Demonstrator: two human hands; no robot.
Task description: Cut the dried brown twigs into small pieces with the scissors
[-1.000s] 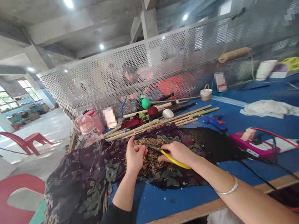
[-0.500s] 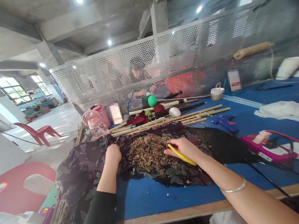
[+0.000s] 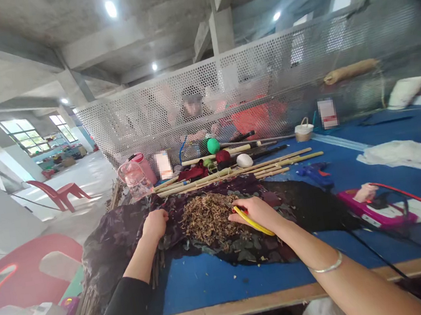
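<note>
My left hand is closed in a fist over the dark patterned cloth, left of a heap of brown dried plant bits. What its fingers hold, if anything, is hidden. At the heap's right edge, my right hand grips a yellow-handled hand cutter, its metal tip pointing left over the bits. I cannot tell whether its blades are apart. Thin dry stems hang in a bundle off the left side of the table, partly under the cloth.
Behind the heap lie bamboo sticks, coloured balls and a pink bottle. To the right are a blue glue gun, a magenta power strip and a white cloth. A person sits beyond the perforated metal screen.
My left hand has moved a little left and down across the cloth. My right hand keeps the cutter at nearly the same place beside the heap. The view has shifted slightly.
</note>
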